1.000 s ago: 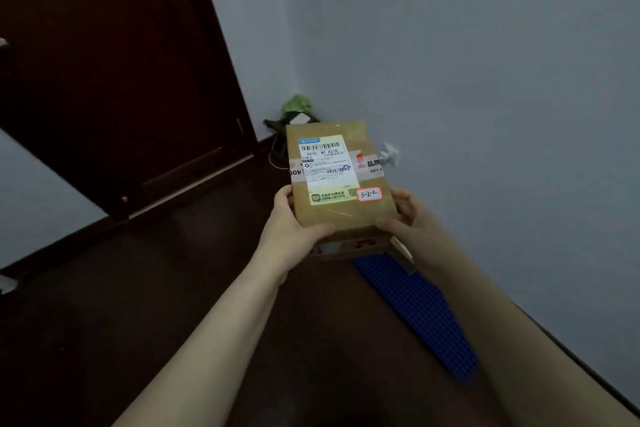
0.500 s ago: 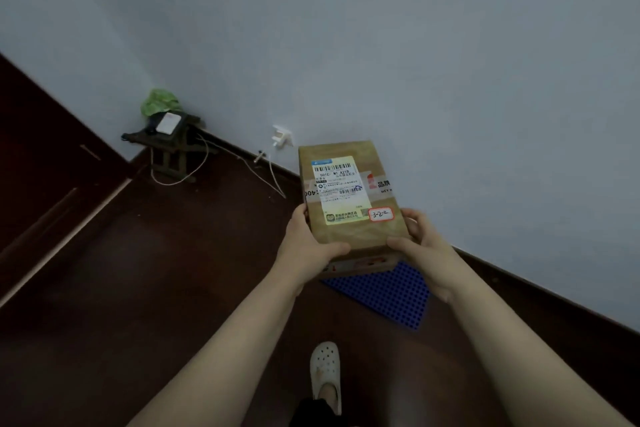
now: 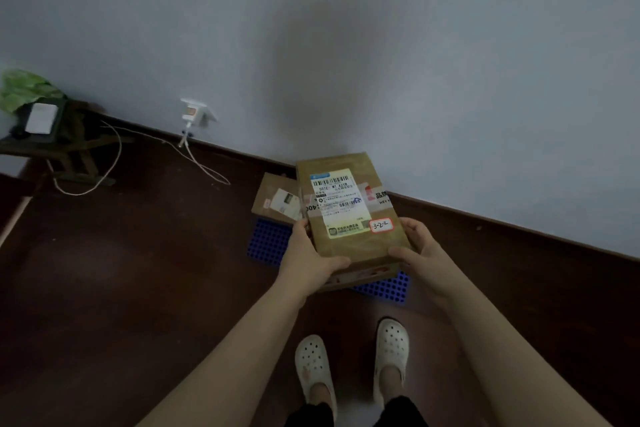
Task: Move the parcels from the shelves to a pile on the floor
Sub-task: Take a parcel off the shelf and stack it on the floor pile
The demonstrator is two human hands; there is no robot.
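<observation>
- Since the earlier frames the view has tipped down: both white clogs (image 3: 313, 367) now stand just short of the blue perforated mat (image 3: 266, 248), and a second parcel has come into sight.
- Left hand (image 3: 311, 255) and right hand (image 3: 420, 250) clasp the near corners of the labelled cardboard parcel (image 3: 346, 204), thumbs on top, holding it above the mat.
- Its long axis runs away from the person; both hands sit equally near.
- On the mat's far left end lies the smaller parcel (image 3: 277, 201), so the pile spot is probably down and slightly left.
</observation>
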